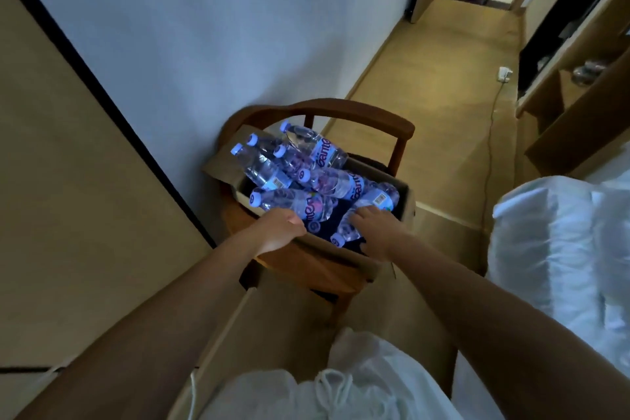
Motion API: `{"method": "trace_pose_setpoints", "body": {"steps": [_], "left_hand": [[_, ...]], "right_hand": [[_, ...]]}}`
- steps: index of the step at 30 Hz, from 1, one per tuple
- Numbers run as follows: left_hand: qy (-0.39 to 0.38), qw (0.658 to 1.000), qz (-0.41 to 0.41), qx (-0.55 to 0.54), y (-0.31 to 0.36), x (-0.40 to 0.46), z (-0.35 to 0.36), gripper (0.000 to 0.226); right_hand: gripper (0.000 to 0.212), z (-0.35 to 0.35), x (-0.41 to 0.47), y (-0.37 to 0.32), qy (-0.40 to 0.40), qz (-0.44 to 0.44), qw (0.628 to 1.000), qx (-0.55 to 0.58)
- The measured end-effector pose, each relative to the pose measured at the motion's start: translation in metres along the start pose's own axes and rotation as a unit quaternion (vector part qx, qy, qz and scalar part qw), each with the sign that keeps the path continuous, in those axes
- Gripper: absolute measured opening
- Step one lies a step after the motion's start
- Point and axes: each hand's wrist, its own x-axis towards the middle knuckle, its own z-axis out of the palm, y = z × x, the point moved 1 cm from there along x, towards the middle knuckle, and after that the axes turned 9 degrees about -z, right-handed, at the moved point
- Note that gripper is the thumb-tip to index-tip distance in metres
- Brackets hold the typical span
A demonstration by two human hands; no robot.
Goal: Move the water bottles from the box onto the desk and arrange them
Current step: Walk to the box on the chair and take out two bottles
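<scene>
Cardboard box [405, 206] under my fingers; right hand [376, 227] curled on bottle [366, 211], left hand [278, 230] closing on another bottle [293, 203], grip unclear. Next: lift both clear.

The water bottles [300, 174] are clear plastic with pale lilac-blue caps and labels lettered in purple on light blue. Their cardboard box [405, 204] is tan-brown; the wooden chair [375, 119] is reddish brown. The carpet [443, 106] is mustard-tan, the wall [204, 27] bluish white, the bedding [559, 249] white.
</scene>
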Motion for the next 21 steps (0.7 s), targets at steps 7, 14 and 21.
{"method": "trace_pose_setpoints", "body": {"steps": [7,14,21], "left_hand": [[0.033,0.994,-0.081,-0.063,0.016,0.033,0.009,0.028],[0.093,0.973,-0.15,-0.148,0.001,0.035,0.032,0.014],[0.11,0.954,-0.19,-0.204,-0.012,0.028,0.046,0.013]], "right_hand": [[0.078,0.014,0.047,0.05,-0.076,-0.15,0.983,-0.076],[0.08,0.033,0.077,0.058,-0.103,-0.245,0.958,-0.111],[0.072,0.043,0.085,0.069,-0.064,-0.286,0.951,-0.1]]}}
